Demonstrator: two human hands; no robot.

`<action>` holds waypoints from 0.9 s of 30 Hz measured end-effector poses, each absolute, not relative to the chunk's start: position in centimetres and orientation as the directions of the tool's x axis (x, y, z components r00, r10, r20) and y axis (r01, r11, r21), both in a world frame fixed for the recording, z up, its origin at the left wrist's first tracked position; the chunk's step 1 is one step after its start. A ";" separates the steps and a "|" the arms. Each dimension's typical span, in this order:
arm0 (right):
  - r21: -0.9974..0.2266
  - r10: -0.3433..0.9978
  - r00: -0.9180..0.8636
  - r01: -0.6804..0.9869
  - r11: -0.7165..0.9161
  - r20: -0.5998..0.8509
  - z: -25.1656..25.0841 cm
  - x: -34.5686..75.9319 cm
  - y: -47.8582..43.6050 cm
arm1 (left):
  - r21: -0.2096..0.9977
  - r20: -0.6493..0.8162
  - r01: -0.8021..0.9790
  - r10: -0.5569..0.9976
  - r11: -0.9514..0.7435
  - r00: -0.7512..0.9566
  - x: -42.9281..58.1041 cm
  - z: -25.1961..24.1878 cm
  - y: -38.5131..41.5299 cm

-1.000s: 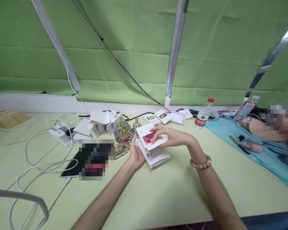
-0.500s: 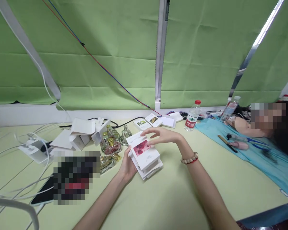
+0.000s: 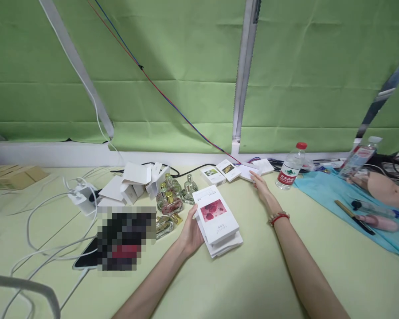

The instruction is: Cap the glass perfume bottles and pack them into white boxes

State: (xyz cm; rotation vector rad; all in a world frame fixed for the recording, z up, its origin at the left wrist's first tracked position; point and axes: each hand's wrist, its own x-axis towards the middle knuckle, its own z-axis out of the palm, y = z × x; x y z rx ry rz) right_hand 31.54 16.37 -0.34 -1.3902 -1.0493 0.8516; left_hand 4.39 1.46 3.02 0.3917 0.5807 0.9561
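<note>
My left hand (image 3: 191, 235) grips the left side of a small stack of white cartons above the table. The top carton (image 3: 216, 215) carries a picture of dark pink roses. Another white carton (image 3: 224, 251) juts out beneath it. My right hand (image 3: 263, 191), with a beaded bracelet at the wrist, is stretched out toward the back with its fingers extended. Its fingertips are at the near edge of a plain white box (image 3: 248, 171); I cannot tell whether they touch it. Beside that box lie a carton with a yellow picture (image 3: 228, 170) and one with a green picture (image 3: 213, 175).
Several glass perfume bottles (image 3: 169, 204) and opened white cartons (image 3: 136, 179) stand left of my hands. A blurred-out tablet or phone (image 3: 84, 254) and white cables lie nearer. To the right are a water bottle (image 3: 288, 170), a blue cloth (image 3: 322, 190) with tools, and another person's arm (image 3: 389, 190).
My right hand has left the rose carton and moved away to the back right, to the plain white box. My left hand still holds the stack. The camera view has turned left.
</note>
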 end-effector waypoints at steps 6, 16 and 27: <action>-0.986 0.917 0.371 0.136 0.100 0.145 3.8 30.3 16.5 | 0.584 -0.318 -0.613 0.844 0.533 0.431 4.4 3.1 1.5; -0.883 0.813 0.349 0.140 0.447 0.467 14.6 32.2 8.5 | 0.647 -0.308 -0.564 0.852 0.514 0.424 4.9 3.4 1.1; -0.824 0.908 -0.390 0.458 0.333 0.151 12.3 22.4 5.8 | 0.686 -0.164 -0.610 0.901 0.396 0.401 5.6 2.0 0.8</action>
